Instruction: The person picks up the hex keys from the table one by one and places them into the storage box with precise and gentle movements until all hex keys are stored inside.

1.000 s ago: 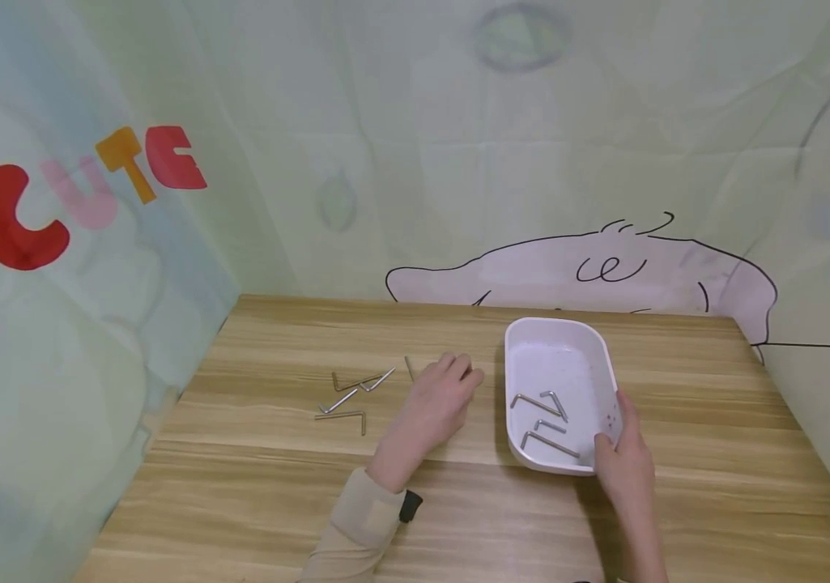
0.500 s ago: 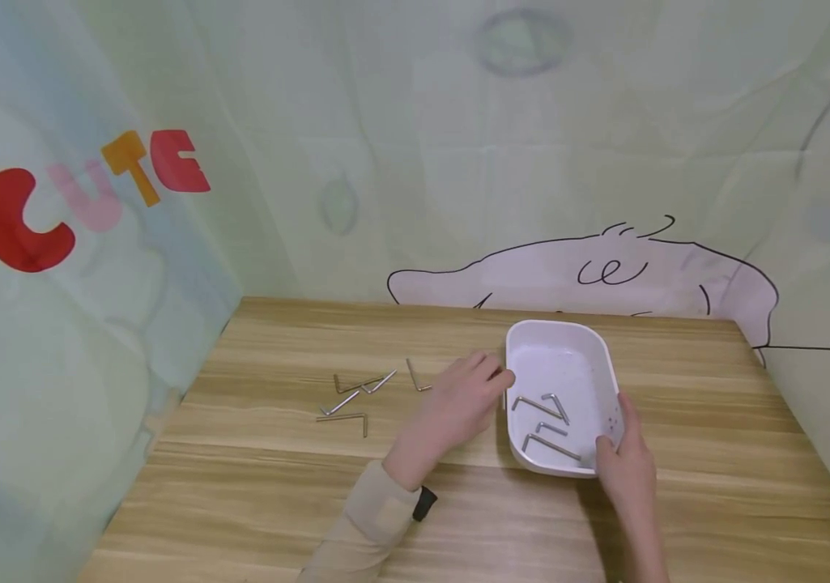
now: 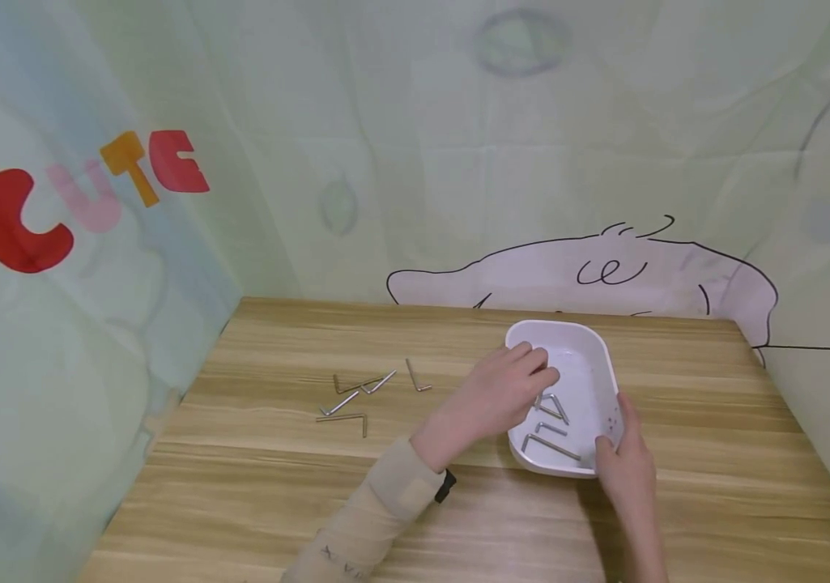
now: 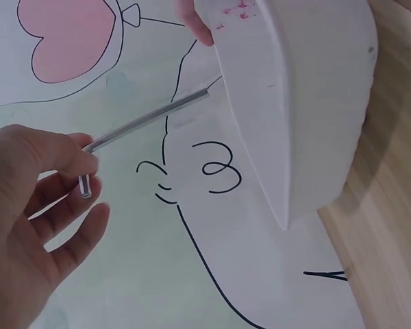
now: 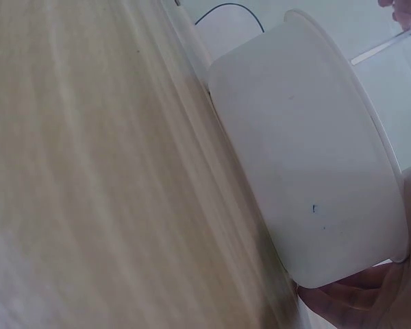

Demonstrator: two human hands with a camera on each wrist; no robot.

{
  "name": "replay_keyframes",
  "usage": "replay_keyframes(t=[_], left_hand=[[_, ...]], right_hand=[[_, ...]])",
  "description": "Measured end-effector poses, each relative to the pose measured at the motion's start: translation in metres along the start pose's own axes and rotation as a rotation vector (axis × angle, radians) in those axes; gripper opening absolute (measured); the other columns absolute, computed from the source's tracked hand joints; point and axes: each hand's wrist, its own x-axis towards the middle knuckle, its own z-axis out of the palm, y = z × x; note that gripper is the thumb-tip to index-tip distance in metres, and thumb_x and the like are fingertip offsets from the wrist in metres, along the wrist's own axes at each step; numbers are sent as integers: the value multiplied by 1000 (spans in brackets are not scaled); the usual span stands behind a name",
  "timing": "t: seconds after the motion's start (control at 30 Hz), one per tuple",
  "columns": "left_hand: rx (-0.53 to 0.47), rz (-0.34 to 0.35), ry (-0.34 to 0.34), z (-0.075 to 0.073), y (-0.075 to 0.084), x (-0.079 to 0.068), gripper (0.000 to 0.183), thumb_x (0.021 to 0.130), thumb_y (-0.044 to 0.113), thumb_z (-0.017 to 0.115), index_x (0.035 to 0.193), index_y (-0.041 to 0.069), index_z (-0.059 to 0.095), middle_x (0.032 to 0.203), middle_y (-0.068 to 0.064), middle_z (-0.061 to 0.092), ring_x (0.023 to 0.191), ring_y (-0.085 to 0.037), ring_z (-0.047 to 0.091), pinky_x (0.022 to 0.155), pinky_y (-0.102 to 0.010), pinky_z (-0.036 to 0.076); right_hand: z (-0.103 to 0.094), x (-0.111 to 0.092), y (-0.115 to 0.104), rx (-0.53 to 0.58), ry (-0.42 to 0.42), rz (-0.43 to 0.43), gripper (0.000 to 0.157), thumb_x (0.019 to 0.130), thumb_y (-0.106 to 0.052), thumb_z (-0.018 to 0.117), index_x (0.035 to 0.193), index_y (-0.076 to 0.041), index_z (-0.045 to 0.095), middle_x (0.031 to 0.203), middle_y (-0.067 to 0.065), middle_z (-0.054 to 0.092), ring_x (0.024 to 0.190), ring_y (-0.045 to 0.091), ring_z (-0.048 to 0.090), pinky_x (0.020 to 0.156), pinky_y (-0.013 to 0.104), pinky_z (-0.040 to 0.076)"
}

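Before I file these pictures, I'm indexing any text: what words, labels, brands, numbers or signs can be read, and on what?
"CUTE": coloured letters on the left wall covering.
Left sleeve: dark characters, too small to read.
White tray: pink marks inside, blue mark outside; neither readable.

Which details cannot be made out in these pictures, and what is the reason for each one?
Held key: head view, mostly covered by the left hand.
Keys in the tray: right wrist view, hidden behind the tray's wall.
Right hand: right wrist view, cut off by the right edge.
Red marks: head and left wrist views, too small to make out.
Sleeve marks: head view, too small to read.
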Motion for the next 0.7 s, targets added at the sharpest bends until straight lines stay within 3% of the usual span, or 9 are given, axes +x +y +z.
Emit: replay_keyframes(t=[0.37,0.7], left_hand=[[-47,39,-136,3,5,36,20,91,16,56,109,24,62,101,8,58,94,-10,53,68,-18,43],[-130,-30,-258,17,6,63,22,90,13,56,107,24,66,102,9,60,94,-8,55,67,-18,45]], right_hand=[[2,0,2,-20,44,-31,71,91,-11,40,155,-18,11,144,37,34,124,55,41,98,65,35],[3,0,5,-33,62,-55,70,91,-12,42,155,-17,12,140,39,38,117,57,46,91,65,39]])
